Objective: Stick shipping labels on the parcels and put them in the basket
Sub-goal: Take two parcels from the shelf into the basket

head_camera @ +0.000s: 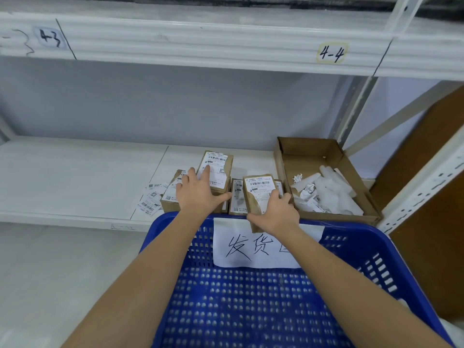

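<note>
Four labelled parcels on shelf; right hand grips one.

Even, bright, soft-shadowed light (slightly soft focus), wide-angle bowing at the edges.

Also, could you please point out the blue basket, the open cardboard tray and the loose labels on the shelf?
blue basket point(371, 243): head view, right rim.
cardboard tray point(307, 146): head view, back wall.
loose labels point(148, 205): head view, nearest label's barcode.
</note>
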The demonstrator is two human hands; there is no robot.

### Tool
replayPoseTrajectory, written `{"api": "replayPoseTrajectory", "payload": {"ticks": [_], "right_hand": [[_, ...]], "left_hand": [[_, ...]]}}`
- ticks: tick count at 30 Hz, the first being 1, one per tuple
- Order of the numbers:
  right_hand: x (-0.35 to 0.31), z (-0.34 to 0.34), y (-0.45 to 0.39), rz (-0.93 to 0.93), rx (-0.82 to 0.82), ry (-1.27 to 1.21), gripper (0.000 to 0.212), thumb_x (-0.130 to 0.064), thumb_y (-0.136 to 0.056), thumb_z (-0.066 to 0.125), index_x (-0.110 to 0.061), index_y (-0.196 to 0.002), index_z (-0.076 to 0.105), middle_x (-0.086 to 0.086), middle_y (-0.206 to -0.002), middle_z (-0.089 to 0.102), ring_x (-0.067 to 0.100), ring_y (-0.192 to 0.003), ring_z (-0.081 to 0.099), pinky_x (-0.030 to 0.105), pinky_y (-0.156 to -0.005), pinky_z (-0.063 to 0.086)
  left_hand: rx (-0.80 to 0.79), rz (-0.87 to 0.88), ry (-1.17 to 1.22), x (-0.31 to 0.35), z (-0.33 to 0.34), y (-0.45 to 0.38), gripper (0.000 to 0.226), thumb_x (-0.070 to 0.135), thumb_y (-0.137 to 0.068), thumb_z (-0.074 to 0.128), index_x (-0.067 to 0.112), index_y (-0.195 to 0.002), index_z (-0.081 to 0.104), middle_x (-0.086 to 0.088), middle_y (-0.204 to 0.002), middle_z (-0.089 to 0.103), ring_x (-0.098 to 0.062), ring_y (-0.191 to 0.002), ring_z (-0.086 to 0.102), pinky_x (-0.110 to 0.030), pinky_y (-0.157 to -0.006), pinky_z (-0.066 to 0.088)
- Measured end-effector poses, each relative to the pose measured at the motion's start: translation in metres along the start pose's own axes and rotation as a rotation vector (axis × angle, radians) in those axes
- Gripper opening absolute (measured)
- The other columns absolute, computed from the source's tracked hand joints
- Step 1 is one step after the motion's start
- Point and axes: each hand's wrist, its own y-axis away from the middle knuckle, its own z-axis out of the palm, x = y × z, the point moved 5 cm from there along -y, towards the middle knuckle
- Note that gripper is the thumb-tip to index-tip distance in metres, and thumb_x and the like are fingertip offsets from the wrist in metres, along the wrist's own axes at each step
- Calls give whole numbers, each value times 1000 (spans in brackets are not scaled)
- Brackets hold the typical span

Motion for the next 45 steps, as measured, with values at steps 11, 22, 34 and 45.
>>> {"api": "replayPoseTrajectory", "payload": {"ticks": [11,22,34,45], "right_hand": [[18,-15,67,-171,-8,-42,82,-51,-70,73,-12,-129,31,11,-125,34,29,-109,46,31,-74,42],[47,-42,156,-466,-27,68,96,-44,-67,77,-18,-143,24,7,-135,31,25,-118,44,33,-83,46],[68,-55,203,-633,-91,-43,96,-39,-67,79,-24,-145,24,-7,-137,31,9,-117,38,30,-89,47],[19,-68,227,-735,-24,87,93,-46,-63,72,-23,-143,30,-5,-141,31,12,-121,40,33,-89,49]], "left_hand": [[62,169,-41,3,-28,62,94,62,-83,58,22,-153,11,-12,-160,7,-29,-147,9,-43,-116,16],[-33,505,-107,40,-46,155,99,51,-81,67,15,-154,10,-8,-153,29,-25,-135,34,-40,-107,34],[-262,612,250,20,-66,194,115,46,-72,79,26,-154,2,2,-158,21,-17,-140,28,-40,-111,30],[-240,649,493,-24,-82,210,122,31,-66,87,26,-154,2,7,-147,33,3,-125,33,-19,-99,36]]}}
